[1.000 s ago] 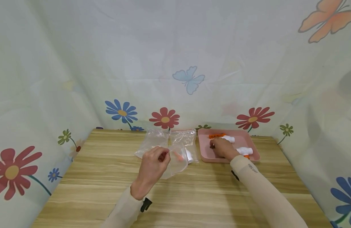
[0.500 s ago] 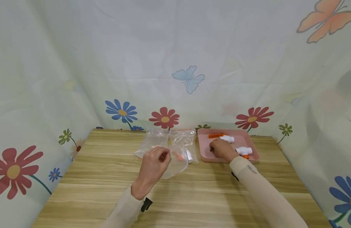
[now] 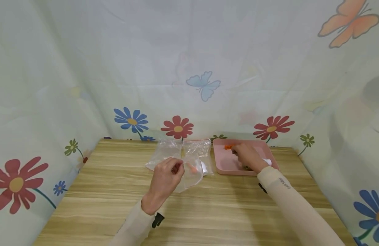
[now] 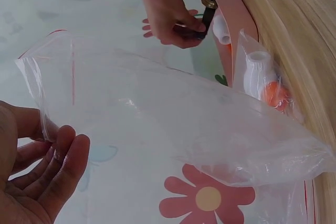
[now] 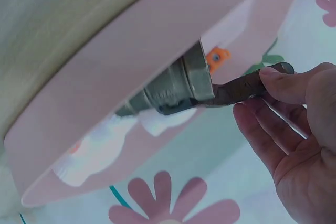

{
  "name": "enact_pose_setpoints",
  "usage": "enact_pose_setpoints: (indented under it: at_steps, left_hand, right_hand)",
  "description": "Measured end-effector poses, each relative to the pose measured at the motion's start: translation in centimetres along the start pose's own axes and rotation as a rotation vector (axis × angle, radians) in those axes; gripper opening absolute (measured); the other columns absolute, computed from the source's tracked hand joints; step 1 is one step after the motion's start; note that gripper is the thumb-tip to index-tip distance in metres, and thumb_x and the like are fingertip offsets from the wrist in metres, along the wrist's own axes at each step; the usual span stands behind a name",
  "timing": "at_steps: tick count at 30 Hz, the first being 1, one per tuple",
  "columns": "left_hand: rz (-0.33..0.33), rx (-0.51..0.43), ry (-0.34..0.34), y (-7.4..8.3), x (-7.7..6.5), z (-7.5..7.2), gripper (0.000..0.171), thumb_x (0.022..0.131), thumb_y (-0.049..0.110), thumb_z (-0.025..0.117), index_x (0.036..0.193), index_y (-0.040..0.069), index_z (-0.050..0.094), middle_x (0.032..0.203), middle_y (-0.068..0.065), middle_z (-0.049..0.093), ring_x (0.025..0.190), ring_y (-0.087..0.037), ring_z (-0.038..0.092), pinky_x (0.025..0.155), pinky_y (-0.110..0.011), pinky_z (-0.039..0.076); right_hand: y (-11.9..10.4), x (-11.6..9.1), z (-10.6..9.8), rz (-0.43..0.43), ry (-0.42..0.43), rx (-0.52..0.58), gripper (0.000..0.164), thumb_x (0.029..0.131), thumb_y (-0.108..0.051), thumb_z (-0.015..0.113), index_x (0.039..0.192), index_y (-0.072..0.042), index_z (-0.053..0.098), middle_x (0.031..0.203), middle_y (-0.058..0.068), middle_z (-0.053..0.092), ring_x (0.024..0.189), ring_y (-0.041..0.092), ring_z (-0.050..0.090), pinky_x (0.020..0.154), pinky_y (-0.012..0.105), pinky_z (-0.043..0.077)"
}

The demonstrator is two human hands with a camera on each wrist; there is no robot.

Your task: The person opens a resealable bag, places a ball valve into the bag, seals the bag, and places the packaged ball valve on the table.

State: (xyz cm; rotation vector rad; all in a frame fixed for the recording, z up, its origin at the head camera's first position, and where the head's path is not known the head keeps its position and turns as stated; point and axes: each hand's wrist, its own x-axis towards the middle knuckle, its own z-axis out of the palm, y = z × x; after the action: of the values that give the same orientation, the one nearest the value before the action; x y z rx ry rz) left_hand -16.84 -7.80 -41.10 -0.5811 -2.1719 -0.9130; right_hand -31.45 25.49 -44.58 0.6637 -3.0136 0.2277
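Observation:
My left hand (image 3: 164,181) pinches the edge of a clear zip bag (image 4: 131,98), which hangs open from the fingertips. Over the pink tray (image 3: 221,164), my right hand (image 3: 247,157) grips a metal ball valve (image 5: 173,85) by its dark lever handle, between thumb and fingers. The valve's body is raised at the tray's rim in the right wrist view. White plastic valves (image 5: 94,150) with orange handles (image 3: 228,147) lie in the tray, partly hidden by the hand.
Behind the left hand, more clear bags (image 3: 167,148) lie flat on the wooden table (image 3: 115,184). One bag holds a white and orange valve (image 4: 258,74). A flowered curtain (image 3: 189,51) closes off the back and sides.
My right hand has shifted right within the tray area and lifted slightly, now with the metal valve visible in its grip. The left hand and its bag have stayed put.

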Motion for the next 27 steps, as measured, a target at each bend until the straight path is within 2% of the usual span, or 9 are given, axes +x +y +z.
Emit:
enact_pose_setpoints:
  at_steps: [2, 5, 9, 11, 14, 16, 19, 23, 27]
  left_hand:
    - [-0.006, 0.000, -0.005, 0.0, 0.0, 0.0, 0.004, 0.081, 0.000, 0.071, 0.083, 0.004, 0.071, 0.073, -0.002, 0.068, 0.061, -0.009, 0.061, 0.056, -0.018, 0.051]
    - [-0.013, 0.001, -0.010, 0.1, 0.0, -0.1, 0.002, 0.083, 0.002, 0.069, 0.083, 0.003, 0.071, 0.073, -0.003, 0.067, 0.061, -0.009, 0.060, 0.057, -0.019, 0.051]
    - [-0.015, 0.000, -0.009, 0.2, 0.0, -0.1, 0.004, 0.083, 0.001, 0.069, 0.083, 0.004, 0.071, 0.073, -0.003, 0.067, 0.061, -0.010, 0.060, 0.057, -0.019, 0.052]
    - [-0.015, -0.001, -0.008, 0.2, 0.0, -0.1, 0.004, 0.083, 0.000, 0.069, 0.083, 0.004, 0.071, 0.072, -0.003, 0.067, 0.061, -0.009, 0.060, 0.056, -0.019, 0.051]
    - [-0.017, -0.003, -0.005, 0.1, 0.0, 0.0, 0.005, 0.082, 0.000, 0.070, 0.083, 0.004, 0.071, 0.072, -0.003, 0.067, 0.061, -0.008, 0.060, 0.057, -0.018, 0.051]
    - [-0.020, -0.003, -0.006, 0.1, 0.0, 0.0, 0.004, 0.083, 0.001, 0.070, 0.082, 0.004, 0.071, 0.072, -0.003, 0.067, 0.061, -0.008, 0.060, 0.057, -0.018, 0.051]
    - [-0.019, -0.004, -0.008, 0.2, 0.0, 0.0, 0.004, 0.084, 0.001, 0.069, 0.082, 0.004, 0.071, 0.072, -0.003, 0.067, 0.061, -0.008, 0.059, 0.057, -0.018, 0.051]
    - [-0.013, -0.001, -0.004, 0.3, 0.0, -0.1, 0.005, 0.082, 0.000, 0.071, 0.082, 0.005, 0.071, 0.071, -0.002, 0.066, 0.060, -0.009, 0.059, 0.056, -0.018, 0.051]
    - [-0.013, 0.003, 0.006, 0.2, 0.1, 0.0, 0.007, 0.080, -0.001, 0.072, 0.081, 0.005, 0.071, 0.070, -0.002, 0.066, 0.060, -0.008, 0.058, 0.056, -0.017, 0.050]
  right_hand:
    - [0.2, -0.4, -0.5, -0.009, 0.016, -0.022, 0.016, 0.088, 0.002, 0.063, 0.091, -0.013, 0.068, 0.070, -0.001, 0.056, 0.059, 0.014, 0.047, 0.053, 0.025, 0.038]
    - [0.5, -1.1, -1.2, -0.006, 0.086, -0.125, 0.035, 0.089, -0.007, 0.066, 0.114, -0.032, 0.067, 0.074, -0.009, 0.060, 0.056, 0.011, 0.048, 0.050, 0.025, 0.037]
    - [1.0, -1.7, -2.0, -0.016, 0.168, -0.235, 0.065, 0.094, -0.016, 0.064, 0.136, -0.060, 0.043, 0.072, -0.012, 0.063, 0.052, 0.010, 0.048, 0.047, 0.026, 0.035]
    - [1.1, -1.8, -2.3, -0.023, 0.166, -0.216, 0.066, 0.093, -0.011, 0.062, 0.138, -0.056, 0.043, 0.072, -0.007, 0.063, 0.054, 0.012, 0.048, 0.050, 0.028, 0.037]
    - [1.6, -1.9, -2.6, -0.006, 0.122, -0.135, 0.066, 0.090, -0.002, 0.063, 0.141, -0.042, 0.050, 0.080, 0.000, 0.066, 0.063, 0.016, 0.052, 0.057, 0.032, 0.045]
    - [1.9, -2.0, -2.8, 0.023, 0.089, -0.075, 0.058, 0.088, 0.001, 0.065, 0.137, -0.029, 0.057, 0.085, 0.004, 0.067, 0.069, 0.019, 0.055, 0.064, 0.037, 0.050]
    - [2.5, -2.2, -2.9, 0.054, 0.058, 0.004, 0.037, 0.088, 0.006, 0.064, 0.120, -0.013, 0.065, 0.088, 0.007, 0.068, 0.078, 0.022, 0.059, 0.075, 0.042, 0.054]
    - [2.8, -2.6, -3.1, 0.048, 0.071, 0.051, 0.018, 0.090, 0.008, 0.060, 0.099, -0.006, 0.065, 0.087, 0.010, 0.069, 0.082, 0.024, 0.062, 0.078, 0.046, 0.054]
    - [3.0, -2.9, -3.4, 0.004, 0.130, 0.029, 0.011, 0.089, 0.006, 0.063, 0.094, -0.003, 0.065, 0.088, 0.013, 0.069, 0.080, 0.026, 0.064, 0.074, 0.046, 0.054]
